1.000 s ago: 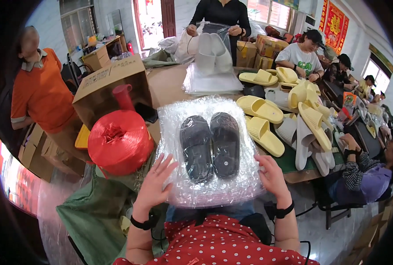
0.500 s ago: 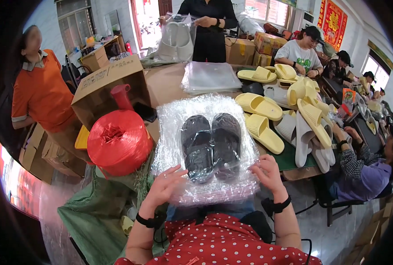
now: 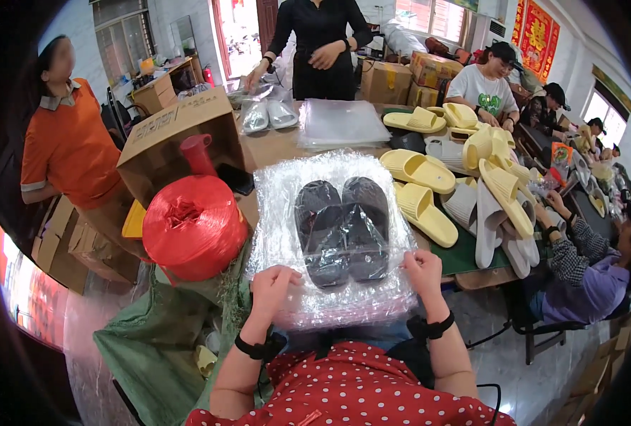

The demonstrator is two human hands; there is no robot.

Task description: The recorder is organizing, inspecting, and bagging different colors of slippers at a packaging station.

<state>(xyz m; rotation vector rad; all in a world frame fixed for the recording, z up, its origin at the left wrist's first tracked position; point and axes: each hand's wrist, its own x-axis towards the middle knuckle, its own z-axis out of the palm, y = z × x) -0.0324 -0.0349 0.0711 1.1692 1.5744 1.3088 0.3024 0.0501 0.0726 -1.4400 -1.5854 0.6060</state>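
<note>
A pair of black slippers (image 3: 365, 227) lies side by side inside a clear plastic bag (image 3: 322, 302), on top of a stack of clear bags (image 3: 276, 206) in front of me. At the stack's near left edge, my left hand (image 3: 274, 290) has its fingers closed on the plastic bag. My right hand (image 3: 425, 273) pinches the bag's plastic at the near right. A crease runs across the bag over the lower part of the slippers. The fingertips are partly hidden by shiny plastic.
A red twine roll (image 3: 193, 227) and an open cardboard box (image 3: 180, 135) stand left. Yellow slippers (image 3: 425, 213) and grey ones pile up right. Flat clear bags (image 3: 344, 122) and bagged white slippers (image 3: 269, 113) lie farther back. A person in black stands across the table; others sit right.
Both my hands have closed their fingers at the bag's sides, and the plastic is drawn smoother over the black slippers. Across the table, the person in black has lowered the bagged slippers onto the table.
</note>
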